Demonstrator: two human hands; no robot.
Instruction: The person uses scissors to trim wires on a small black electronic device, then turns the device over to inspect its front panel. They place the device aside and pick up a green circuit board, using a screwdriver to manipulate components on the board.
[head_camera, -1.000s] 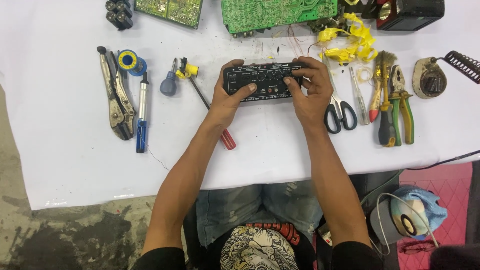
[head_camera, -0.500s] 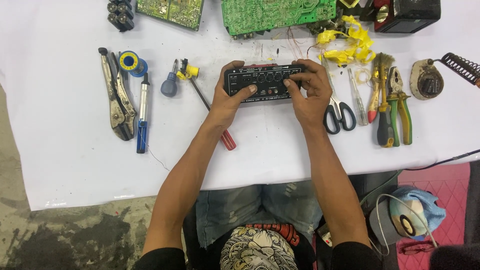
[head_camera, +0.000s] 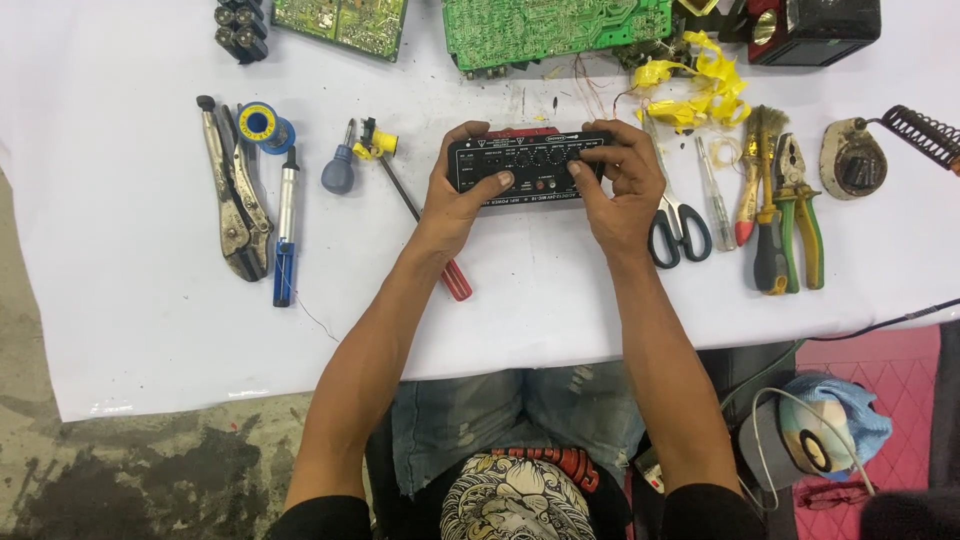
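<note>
Both hands, left hand (head_camera: 455, 200) and right hand (head_camera: 620, 190), grasp the black panel (head_camera: 528, 168) between them (scissors (head_camera: 675, 225) just beside, red-handled screwdriver (head_camera: 420, 215) under the left wrist).

White tabletop (head_camera: 130, 330), sheet-covered, spanning nearly the whole width, front edge slightly uneven along the bottom. Bare concrete floor (head_camera: 110, 470) at lower left, grey, stained with dark blotches. Pink quilted mat (head_camera: 905, 385) at lower right, diamond-patterned. Beside it a small round grey speaker (head_camera: 800, 450) with a white cable looped over, topped by a blue cloth (head_camera: 850, 410). Thin black cable (head_camera: 900, 322) trailing off the tabletop's right edge. Even, soft overhead light, faint shadows only. No walls or windows visible.
</note>
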